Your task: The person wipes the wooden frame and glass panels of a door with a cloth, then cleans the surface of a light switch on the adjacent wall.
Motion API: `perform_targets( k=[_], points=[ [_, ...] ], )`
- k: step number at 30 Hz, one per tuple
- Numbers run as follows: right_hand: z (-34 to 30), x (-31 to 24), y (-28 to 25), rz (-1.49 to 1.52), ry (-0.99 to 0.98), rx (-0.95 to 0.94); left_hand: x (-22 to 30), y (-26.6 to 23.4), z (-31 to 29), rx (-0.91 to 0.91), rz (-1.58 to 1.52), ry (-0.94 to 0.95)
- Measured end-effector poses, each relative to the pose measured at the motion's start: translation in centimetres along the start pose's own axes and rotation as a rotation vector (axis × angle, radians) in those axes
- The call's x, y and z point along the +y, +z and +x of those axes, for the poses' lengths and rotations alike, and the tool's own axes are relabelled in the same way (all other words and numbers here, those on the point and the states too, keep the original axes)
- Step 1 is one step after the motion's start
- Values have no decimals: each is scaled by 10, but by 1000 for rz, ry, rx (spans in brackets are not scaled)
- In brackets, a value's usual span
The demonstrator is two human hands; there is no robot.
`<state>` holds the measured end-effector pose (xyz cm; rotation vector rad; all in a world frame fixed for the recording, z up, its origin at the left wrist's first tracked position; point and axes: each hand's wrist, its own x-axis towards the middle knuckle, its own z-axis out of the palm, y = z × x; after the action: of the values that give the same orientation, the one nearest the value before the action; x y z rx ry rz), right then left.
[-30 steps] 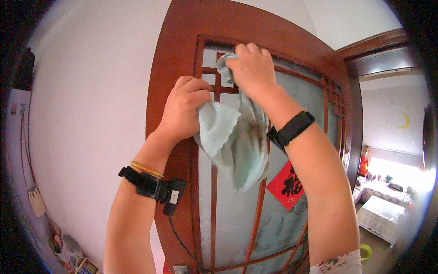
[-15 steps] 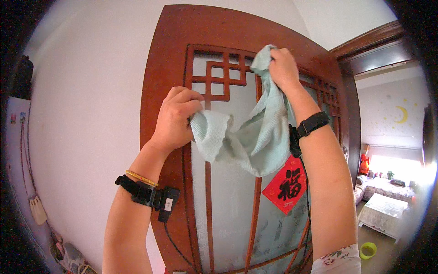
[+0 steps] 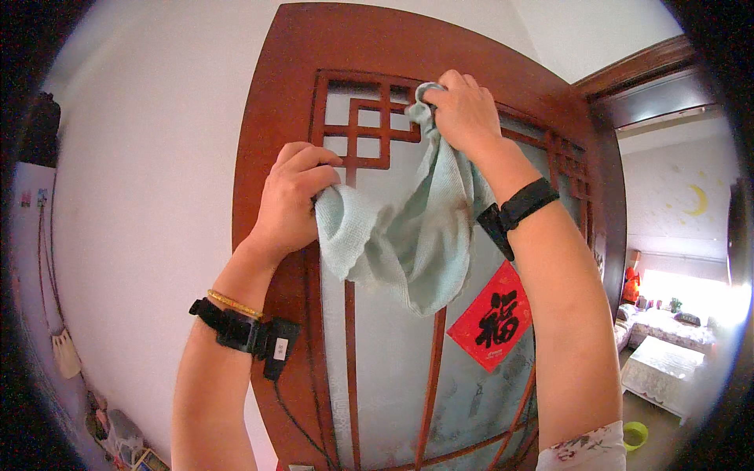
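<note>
Head view: L hand (image 3: pixel 294 200) and R hand (image 3: pixel 467 116) each clamped on part of a pale-green cloth (image 3: pixel 430 259), slung slack btwn them before a glazed door (image 3: pixel 389 353) — its loose fold, if swung right, could snag the red diamond sign (image 3: pixel 493 318).
</note>
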<state>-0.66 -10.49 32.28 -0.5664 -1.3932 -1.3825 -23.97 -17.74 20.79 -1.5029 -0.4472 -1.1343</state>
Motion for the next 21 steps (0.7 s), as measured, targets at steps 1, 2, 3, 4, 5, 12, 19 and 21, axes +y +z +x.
perform_targets(
  k=[1,2,3,4,5,12,19,21],
  points=[
    [1,1,-1,-20,-56,43,0,1,0,0,-8,1],
    [2,3,-1,-50,-75,51,0,0,0,-10,6,19],
    [1,8,-1,-80,-94,59,1,-1,1,-3,15,22],
    [2,10,-2,-111,-112,68,1,-1,2,3,24,25],
    [1,10,-6,-178,-150,39,2,0,1,6,24,27],
    [-7,12,-25,-349,-150,-40,3,-7,1,-11,46,-6],
    [3,-12,-19,-126,108,-111,0,-7,1,5,18,32],
    [2,-11,-22,10,210,-170,4,-8,2,2,18,33]
  ],
)
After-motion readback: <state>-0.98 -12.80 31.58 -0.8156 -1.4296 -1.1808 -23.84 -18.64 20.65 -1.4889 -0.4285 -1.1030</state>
